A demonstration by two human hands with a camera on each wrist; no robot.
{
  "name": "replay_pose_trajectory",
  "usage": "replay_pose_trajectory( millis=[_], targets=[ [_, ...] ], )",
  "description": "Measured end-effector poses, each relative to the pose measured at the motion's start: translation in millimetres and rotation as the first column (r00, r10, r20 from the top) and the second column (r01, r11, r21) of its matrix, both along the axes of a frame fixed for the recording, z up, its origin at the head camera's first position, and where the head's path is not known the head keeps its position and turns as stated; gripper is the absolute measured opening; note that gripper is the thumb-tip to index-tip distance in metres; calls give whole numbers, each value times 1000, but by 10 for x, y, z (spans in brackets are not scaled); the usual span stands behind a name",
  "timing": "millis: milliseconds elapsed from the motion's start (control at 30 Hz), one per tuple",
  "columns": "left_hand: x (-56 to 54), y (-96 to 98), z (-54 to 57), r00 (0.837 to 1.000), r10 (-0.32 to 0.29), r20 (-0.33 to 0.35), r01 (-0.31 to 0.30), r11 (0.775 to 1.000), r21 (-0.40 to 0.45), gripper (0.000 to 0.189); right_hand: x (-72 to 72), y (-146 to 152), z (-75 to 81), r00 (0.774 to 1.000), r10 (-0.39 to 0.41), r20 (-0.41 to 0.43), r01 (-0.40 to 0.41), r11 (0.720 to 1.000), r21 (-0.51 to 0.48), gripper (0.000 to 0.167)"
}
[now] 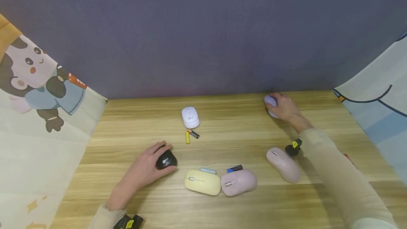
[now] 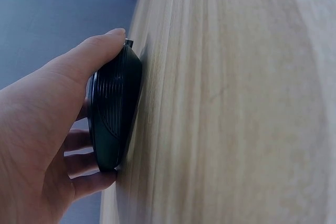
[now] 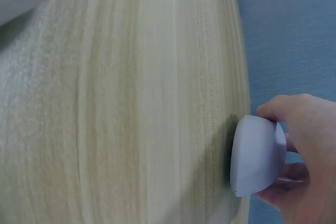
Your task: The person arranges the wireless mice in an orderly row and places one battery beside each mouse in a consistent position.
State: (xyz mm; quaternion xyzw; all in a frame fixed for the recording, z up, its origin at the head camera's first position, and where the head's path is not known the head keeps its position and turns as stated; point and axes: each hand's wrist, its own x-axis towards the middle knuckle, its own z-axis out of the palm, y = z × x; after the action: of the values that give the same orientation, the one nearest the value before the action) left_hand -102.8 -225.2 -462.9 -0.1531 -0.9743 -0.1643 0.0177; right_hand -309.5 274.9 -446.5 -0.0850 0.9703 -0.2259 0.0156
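Observation:
My left hand grips a black computer mouse by its sides, at the left of the wooden table. In the left wrist view the thumb and fingers curl round the ribbed edges of the black mouse, close over the tabletop. At the back right, my right hand holds a pale lilac mouse near the dark back panel. The right wrist view shows thumb and fingers round the lilac mouse, with its shadow on the wood beside it.
A white mouse lies at back centre, with a black battery and a yellow battery before it. In front sit a yellow mouse, a pink mouse, a silver battery and a blue-black battery. Another pink mouse lies right.

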Motion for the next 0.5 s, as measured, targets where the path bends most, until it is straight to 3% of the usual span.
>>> replay_pose_trajectory(
  millis=[500],
  targets=[
    [12, -8, -5, 1000, 3, -3, -3, 1000, -5, 74, -8, -24, -16, 999, -11, 40, 11, 1000, 16, 62]
  ],
)
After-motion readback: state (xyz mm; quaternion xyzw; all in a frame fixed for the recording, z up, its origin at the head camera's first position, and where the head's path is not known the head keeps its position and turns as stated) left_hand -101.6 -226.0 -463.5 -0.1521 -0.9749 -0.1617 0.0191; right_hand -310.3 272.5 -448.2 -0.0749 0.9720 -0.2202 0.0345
